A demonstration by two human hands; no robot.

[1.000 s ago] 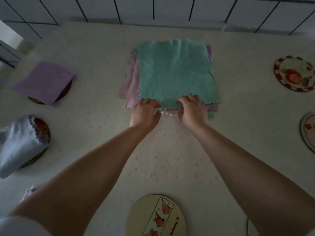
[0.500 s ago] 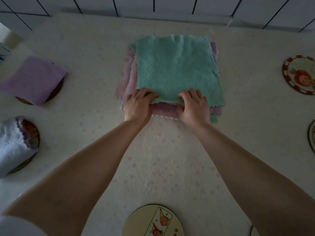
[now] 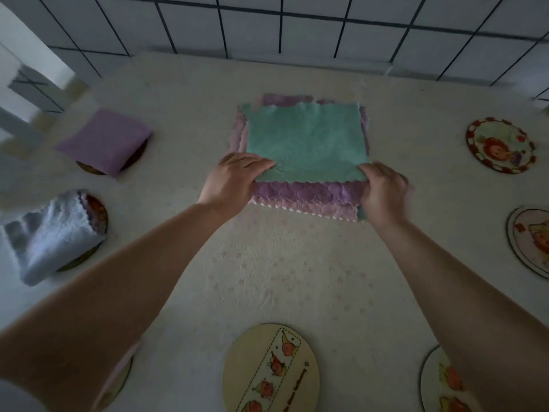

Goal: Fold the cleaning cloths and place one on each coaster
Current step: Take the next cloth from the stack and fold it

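Note:
A teal cloth (image 3: 306, 141) lies on top of a stack of purple and pink cloths (image 3: 306, 194) at the table's middle. My left hand (image 3: 234, 179) pinches the teal cloth's near left corner and my right hand (image 3: 383, 188) pinches its near right corner, with that near edge lifted off the stack. A folded purple cloth (image 3: 102, 141) covers a coaster at the far left. A folded pale blue cloth (image 3: 50, 233) lies on another coaster (image 3: 98, 209) at the left. Bare round coasters sit at the right (image 3: 500, 145), the right edge (image 3: 531, 239), the near middle (image 3: 271, 370) and the near right (image 3: 442, 382).
The table wears a cream cloth with small stars (image 3: 282, 278). A tiled wall (image 3: 297, 25) rises behind its far edge. Another coaster (image 3: 118, 382) with a pink cloth on it peeks out under my left forearm.
My hands have slid apart from the middle of the near edge to the teal cloth's two near corners. The near edge has been drawn back, baring the purple cloth beneath.

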